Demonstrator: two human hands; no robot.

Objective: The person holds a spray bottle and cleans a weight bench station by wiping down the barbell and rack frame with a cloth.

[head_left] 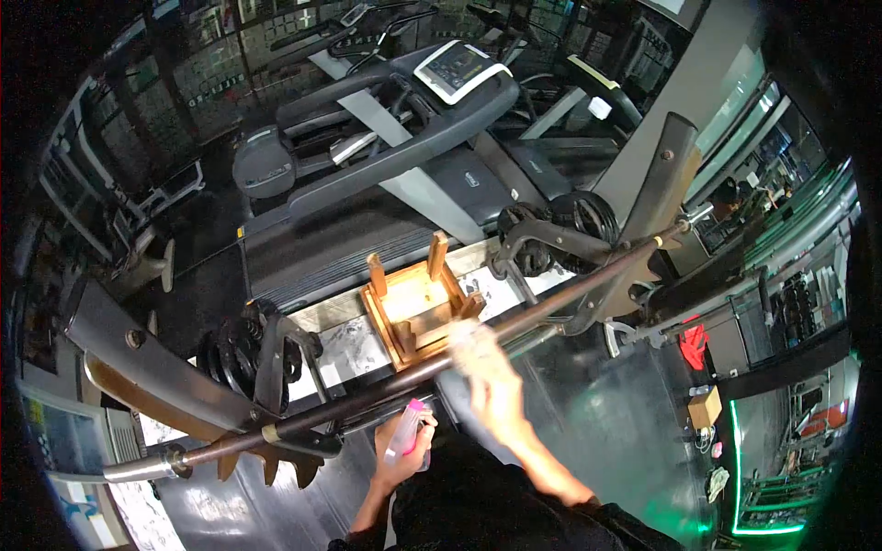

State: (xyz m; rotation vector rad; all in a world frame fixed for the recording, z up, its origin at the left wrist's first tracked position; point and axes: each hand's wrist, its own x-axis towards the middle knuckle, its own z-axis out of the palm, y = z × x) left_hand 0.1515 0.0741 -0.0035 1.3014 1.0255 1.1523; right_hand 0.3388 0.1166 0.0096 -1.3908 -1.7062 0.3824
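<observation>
My left hand [401, 452] is wrapped round a clear spray bottle [411, 430] with a pink top, just below the long barbell [367, 400]. My right hand [489, 376] is at the barbell's near side, right of the bottle. Its fingers are smeared by motion, and a pale blur at them is too unclear to name. Beyond the bar, a small wooden stool [375, 317] lies upside down with its legs up. The bar rests across two dark rack uprights.
A treadmill [335, 241] stands beyond the bar. Weight plates hang on the rack at left [241, 358] and right [588, 220]. At the right are a red cloth [694, 346] and a cardboard box [705, 408].
</observation>
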